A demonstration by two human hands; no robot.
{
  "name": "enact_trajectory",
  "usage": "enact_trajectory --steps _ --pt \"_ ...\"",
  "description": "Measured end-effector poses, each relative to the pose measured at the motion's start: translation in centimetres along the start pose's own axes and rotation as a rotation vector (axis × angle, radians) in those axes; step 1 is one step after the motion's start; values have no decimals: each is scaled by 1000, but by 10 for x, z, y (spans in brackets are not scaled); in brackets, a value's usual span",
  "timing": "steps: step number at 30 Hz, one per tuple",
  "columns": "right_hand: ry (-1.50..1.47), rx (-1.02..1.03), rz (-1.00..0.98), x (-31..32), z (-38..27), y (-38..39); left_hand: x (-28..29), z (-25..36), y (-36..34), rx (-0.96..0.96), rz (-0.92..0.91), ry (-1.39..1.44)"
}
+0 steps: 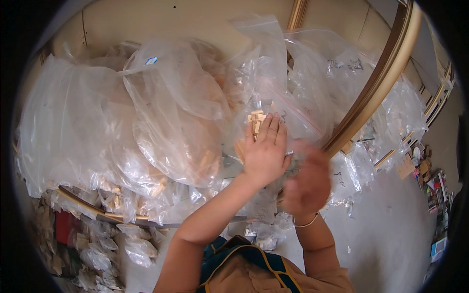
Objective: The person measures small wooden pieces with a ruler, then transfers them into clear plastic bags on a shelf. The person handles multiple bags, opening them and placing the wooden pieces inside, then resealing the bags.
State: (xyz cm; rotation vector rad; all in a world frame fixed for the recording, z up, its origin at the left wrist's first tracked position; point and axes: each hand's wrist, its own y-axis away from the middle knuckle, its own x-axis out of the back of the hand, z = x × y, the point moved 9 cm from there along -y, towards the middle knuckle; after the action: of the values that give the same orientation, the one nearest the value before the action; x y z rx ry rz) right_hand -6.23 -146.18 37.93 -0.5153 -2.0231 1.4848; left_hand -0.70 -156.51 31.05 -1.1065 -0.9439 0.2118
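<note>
My left hand (265, 152) lies back up with its fingers stretched out flat over a cluster of small pale wooden pieces (255, 118). Those pieces sit at a clear zip-lock bag (288, 100) with a red seal line; whether they are inside it or on top, I cannot tell. Beside it on the right, my right hand (309, 181) is smeared by motion, with a bracelet (306, 222) at its wrist. Its fingers are too blurred to show whether they hold anything.
Large cloudy plastic bags (171, 102) of wooden pieces crowd the left. More marked clear bags (342, 183) lie to the right. A curved brown rail (376, 88) crosses the right side. Several small filled bags (139, 246) lie on the floor at lower left.
</note>
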Motion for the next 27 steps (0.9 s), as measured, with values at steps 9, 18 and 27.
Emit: enact_trajectory --steps 9,18,27 --pt "89 -40 -901 -108 88 -29 51 -55 3 58 -431 227" --pt "500 -180 -879 -189 160 -65 39 -133 -39 -120 -463 -606" --pt "603 -280 -773 -177 207 -67 73 -149 -27 6 -584 -568"
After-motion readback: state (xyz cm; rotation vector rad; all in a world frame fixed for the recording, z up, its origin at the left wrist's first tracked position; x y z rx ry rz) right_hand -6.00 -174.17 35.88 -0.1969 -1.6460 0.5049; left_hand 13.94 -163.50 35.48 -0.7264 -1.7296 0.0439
